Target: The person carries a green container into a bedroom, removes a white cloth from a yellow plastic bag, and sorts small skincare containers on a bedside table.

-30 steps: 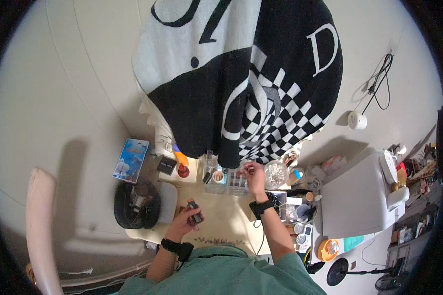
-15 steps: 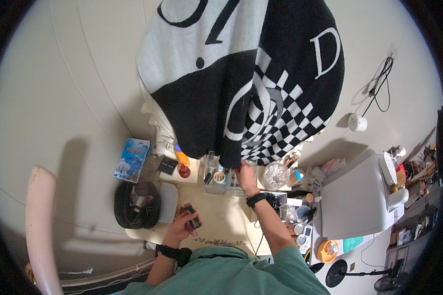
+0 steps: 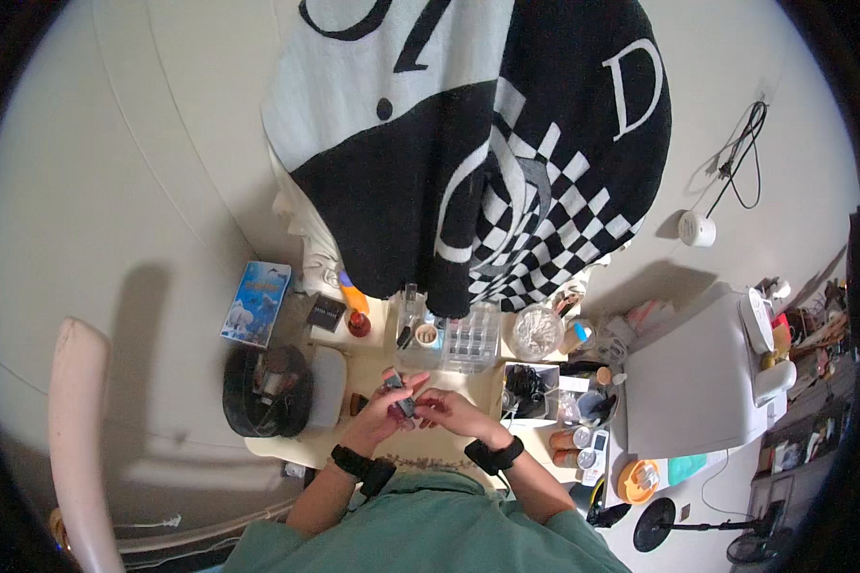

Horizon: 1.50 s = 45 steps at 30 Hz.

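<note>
My left hand [image 3: 384, 418] is closed round small dark block-shaped items [image 3: 397, 395], whose exact kind I cannot make out. Close against it, my right hand [image 3: 448, 413] has its fingertips pinched together at the lower end of those items. Whatever may be between those fingertips is too small to tell. Beyond both hands stands a clear divided organizer [image 3: 470, 346] with several small compartments. A white round container [image 3: 426, 336] sits in its left part. Left of my hands, a small brown item [image 3: 358, 403] lies on the cream table [image 3: 354, 447].
A black and white towel [image 3: 487, 162] hangs over the table's far side. On the left stand a black basket [image 3: 266, 392] and a blue book [image 3: 255, 302]. To the right are a clear round jar [image 3: 537, 332], a box of black cables [image 3: 528, 392], cans [image 3: 570, 439] and a white appliance [image 3: 693, 377].
My right hand has drawn back from the organizer, toward me, and joined my left hand. The left hand has shifted slightly right with the dark items still in it.
</note>
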Motion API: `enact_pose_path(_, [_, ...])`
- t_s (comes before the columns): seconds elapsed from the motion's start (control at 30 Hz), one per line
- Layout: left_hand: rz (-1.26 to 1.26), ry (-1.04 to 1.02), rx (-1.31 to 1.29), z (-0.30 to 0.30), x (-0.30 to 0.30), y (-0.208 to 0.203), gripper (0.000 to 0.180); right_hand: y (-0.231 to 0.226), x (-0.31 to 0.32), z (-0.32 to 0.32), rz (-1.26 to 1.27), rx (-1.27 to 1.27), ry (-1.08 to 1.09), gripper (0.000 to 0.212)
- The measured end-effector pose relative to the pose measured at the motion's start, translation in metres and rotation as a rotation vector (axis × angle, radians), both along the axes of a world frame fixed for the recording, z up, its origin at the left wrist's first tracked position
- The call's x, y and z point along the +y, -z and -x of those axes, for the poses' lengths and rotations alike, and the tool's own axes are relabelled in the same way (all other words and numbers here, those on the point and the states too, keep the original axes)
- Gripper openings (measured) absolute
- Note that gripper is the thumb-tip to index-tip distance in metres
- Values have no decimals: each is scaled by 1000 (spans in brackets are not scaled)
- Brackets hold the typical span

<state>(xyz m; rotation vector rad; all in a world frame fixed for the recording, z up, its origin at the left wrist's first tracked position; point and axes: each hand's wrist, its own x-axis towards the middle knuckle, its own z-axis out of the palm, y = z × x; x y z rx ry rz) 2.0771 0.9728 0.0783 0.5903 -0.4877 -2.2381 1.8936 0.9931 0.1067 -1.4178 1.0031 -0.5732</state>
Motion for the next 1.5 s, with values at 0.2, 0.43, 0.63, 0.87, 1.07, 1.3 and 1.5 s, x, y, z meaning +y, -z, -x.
enact_pose_path(0.2, [156, 62, 56, 11, -8, 5, 19, 2, 1, 5, -224, -177, 208, 32])
enact_pose_path(0.43, [187, 69, -58, 17, -3, -7, 34, 28, 3, 0, -90, -374, 406, 28])
enact_pose_path(0.63, [79, 113, -63, 14, -1, -5, 39, 4, 1, 3, 98, 229, 241, 32])
enact_pose_path(0.87, [45, 172, -217, 17, 1, 4, 32, -2, 7, 2, 553, 321, 448, 33])
enact_pose_path(1.07, [62, 149, -183, 20, -3, 9, 35, 4, -4, 12, 390, 242, 416, 24])
enact_pose_path(1.3, [-62, -5, -55, -5, 0, 17, 41, 21, -86, 78, 403, -71, 680, 14])
enact_pose_path(1.5, [-101, -100, -58, -29, 10, 34, 36, 18, -117, 79, 566, 407, 685, 17])
